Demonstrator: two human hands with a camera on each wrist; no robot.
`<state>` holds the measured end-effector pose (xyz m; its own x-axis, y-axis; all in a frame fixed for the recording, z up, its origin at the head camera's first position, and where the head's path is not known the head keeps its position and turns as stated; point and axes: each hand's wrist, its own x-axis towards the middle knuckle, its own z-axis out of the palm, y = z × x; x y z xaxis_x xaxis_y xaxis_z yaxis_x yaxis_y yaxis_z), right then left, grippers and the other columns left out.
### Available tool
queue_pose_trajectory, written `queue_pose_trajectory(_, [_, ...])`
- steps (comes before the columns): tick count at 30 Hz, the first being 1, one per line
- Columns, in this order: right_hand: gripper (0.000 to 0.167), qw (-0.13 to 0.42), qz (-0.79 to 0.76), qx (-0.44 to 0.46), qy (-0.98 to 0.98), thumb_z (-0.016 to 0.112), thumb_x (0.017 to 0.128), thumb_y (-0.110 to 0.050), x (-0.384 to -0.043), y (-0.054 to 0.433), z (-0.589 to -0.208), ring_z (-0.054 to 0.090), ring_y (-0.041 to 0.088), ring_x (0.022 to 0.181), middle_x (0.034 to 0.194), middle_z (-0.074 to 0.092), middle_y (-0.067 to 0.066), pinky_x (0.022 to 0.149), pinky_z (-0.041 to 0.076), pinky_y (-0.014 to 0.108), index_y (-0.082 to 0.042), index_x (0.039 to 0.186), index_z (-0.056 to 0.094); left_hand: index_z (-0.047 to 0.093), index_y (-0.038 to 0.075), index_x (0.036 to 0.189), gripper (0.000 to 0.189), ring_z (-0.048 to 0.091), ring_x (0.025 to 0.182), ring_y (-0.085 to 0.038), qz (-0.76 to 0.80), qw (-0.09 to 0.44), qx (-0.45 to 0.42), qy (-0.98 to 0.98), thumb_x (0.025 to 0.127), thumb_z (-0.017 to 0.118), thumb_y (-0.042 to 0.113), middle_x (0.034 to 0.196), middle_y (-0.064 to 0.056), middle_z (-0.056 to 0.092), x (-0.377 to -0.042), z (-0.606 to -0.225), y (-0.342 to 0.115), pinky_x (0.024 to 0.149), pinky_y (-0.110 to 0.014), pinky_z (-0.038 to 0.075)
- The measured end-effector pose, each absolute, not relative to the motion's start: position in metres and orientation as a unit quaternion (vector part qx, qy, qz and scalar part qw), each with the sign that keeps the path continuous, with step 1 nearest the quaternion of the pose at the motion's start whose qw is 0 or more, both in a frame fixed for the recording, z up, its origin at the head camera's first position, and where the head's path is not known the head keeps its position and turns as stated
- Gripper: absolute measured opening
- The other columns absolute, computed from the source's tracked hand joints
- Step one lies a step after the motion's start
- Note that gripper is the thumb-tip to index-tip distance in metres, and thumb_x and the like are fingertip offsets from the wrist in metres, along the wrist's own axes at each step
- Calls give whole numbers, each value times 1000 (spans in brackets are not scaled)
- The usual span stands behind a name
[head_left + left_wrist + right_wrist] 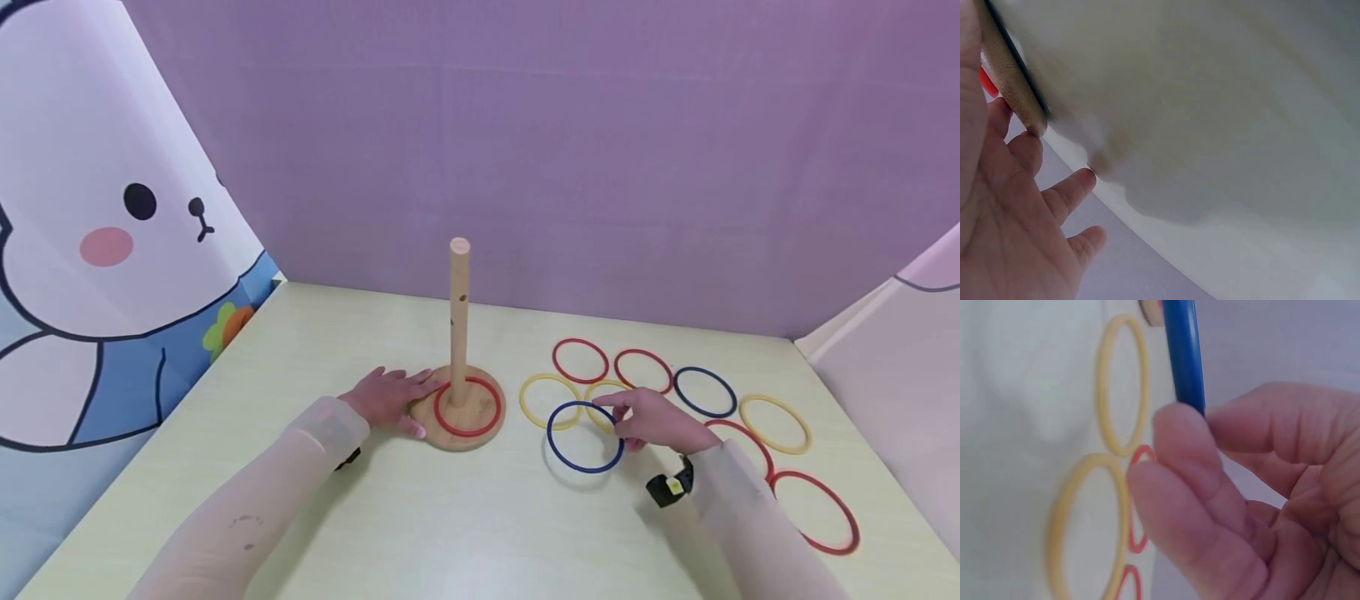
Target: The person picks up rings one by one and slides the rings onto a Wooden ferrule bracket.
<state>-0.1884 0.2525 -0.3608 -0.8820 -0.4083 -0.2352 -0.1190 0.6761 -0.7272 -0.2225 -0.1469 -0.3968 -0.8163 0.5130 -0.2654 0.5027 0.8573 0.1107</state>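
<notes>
My left hand rests with spread fingers at the left edge of a round wooden base. In the left wrist view its fingertips touch the rim of that base. An upright wooden post rises from the base, and a red ring lies around its foot. Between thumb and fingers my right hand pinches a blue ring, held above the table to the right of the post. The right wrist view shows the blue ring gripped at its edge, with yellow rings beyond it.
On the right of the table lie more rings: a yellow ring, a red ring, another blue ring and a red ring nearest the front. A purple cloth hangs behind, a printed cloth at left.
</notes>
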Motion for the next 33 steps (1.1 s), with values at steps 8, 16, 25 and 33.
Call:
queue_pose_trajectory(8, [51,184,-399,-126,890,56,80,9,-190,243,-331,57,17,55,81,52,9,54,53,31,8,131,53,31,20,151,89,38,132,-42,17,145,268,952,79,71,53,155,-8,29,-221,-396,-147,108,-59,25])
queue_pose_trajectory(16, [47,163,-412,-115,889,51,84,9,-194,235,-310,57,17,58,94,54,16,59,55,30,13,131,50,30,21,151,89,37,133,-41,11,146,263,953,79,71,53,155,-6,29,-221,-395,-147,108,-59,25])
queue_pose_trajectory(25, [45,192,-478,-67,855,52,89,10,-195,227,-326,68,26,76,92,52,18,67,57,31,19,132,43,31,21,151,87,35,134,-41,17,154,255,954,80,71,51,156,-6,28,-220,-394,-145,109,-59,23])
queue_pose_trajectory(33, [46,195,-516,-56,832,52,93,7,-200,227,-328,67,23,83,107,54,25,69,56,27,16,137,39,31,18,151,87,36,133,-42,25,148,263,953,80,71,50,155,-8,29,-218,-391,-145,109,-59,23])
